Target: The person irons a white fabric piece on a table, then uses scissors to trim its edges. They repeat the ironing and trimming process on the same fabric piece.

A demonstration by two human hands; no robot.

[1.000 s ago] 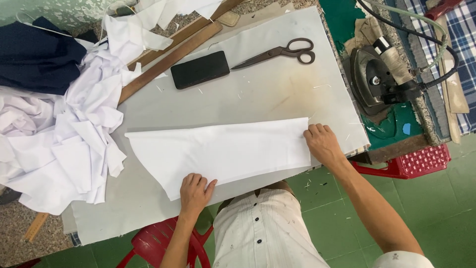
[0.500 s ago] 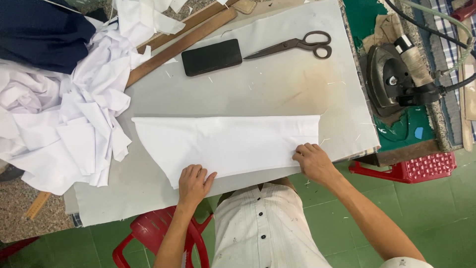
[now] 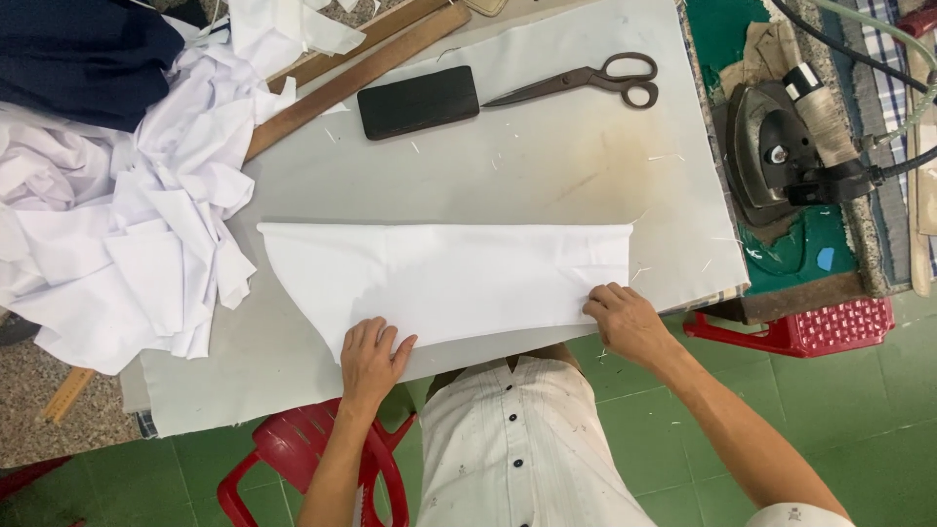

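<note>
Head view shows me a folded white cloth piece [image 3: 444, 278] lying flat on the near part of the table [image 3: 547, 176], its long straight fold running side to side and its left end tapering to a point. My left hand [image 3: 371, 356] lies flat, fingers spread, on the near edge of the cloth at its lower left; its grip holds nothing, it only presses down. My right hand [image 3: 630, 322] has slid inward along the near edge since a second ago, when it sat at the far right corner, and now its fingers curl over the lower right edge of the cloth, pinching it lightly. I judge from this that the cloth is being smoothed and squared rather than lifted. Beyond the cloth, well apart from it, lie a black rectangular block [image 3: 418, 101], a pair of dark scissors [image 3: 586, 83] and a long wooden ruler [image 3: 361, 78]. A heap of white cloth scraps [image 3: 117, 234] spills over the left side of the table, and a heavy iron [image 3: 781, 151] rests on a green pad to the right.
</note>
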